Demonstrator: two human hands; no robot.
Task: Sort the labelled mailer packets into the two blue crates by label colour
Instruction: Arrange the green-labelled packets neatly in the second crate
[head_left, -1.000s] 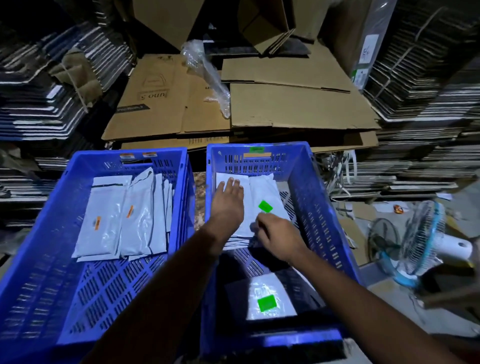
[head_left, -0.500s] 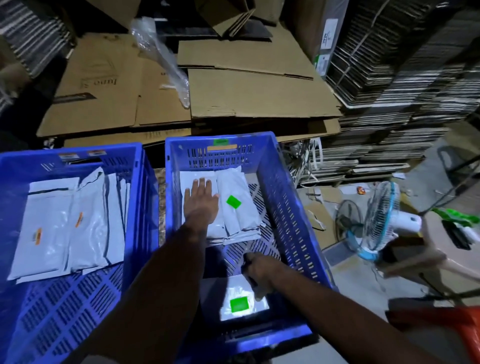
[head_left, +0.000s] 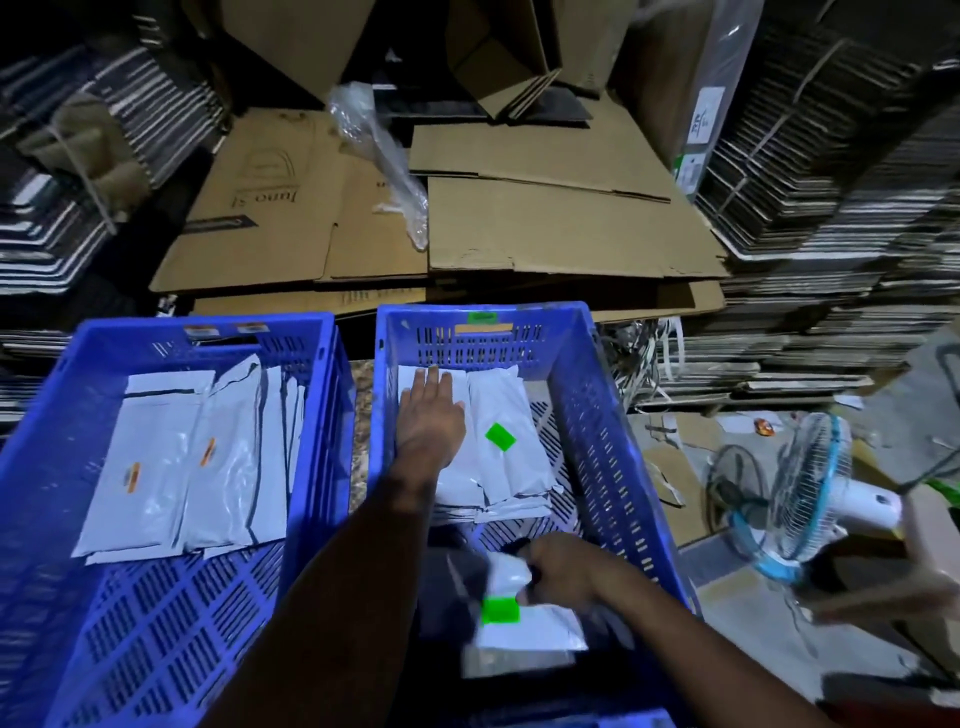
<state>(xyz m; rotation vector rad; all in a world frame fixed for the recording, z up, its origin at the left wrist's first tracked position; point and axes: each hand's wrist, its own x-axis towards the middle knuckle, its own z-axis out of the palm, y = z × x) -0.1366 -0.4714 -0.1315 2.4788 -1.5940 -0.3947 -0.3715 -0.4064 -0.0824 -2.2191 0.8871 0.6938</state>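
Observation:
Two blue crates stand side by side. The left crate (head_left: 322, 415) holds several white mailer packets with orange labels (head_left: 171, 457). In the right crate (head_left: 613, 431) lies a stack of white packets with a green label (head_left: 511, 467) at the far end. My left hand (head_left: 431, 421) rests flat on that stack, fingers straight. Near the crate's front, my right hand (head_left: 561, 574) grips the top edge of another green-labelled packet (head_left: 524, 618), lifting it off the crate floor.
Flattened cardboard boxes (head_left: 519, 228) lie behind the crates, with stacks of folded cartons on both sides. A small blue-and-white fan (head_left: 810, 493) sits on the floor to the right. A plastic wrap (head_left: 379, 156) lies on the cardboard.
My right hand left the far stack, drew back to the near packet and took hold of its top edge. My left hand stayed flat on the stack.

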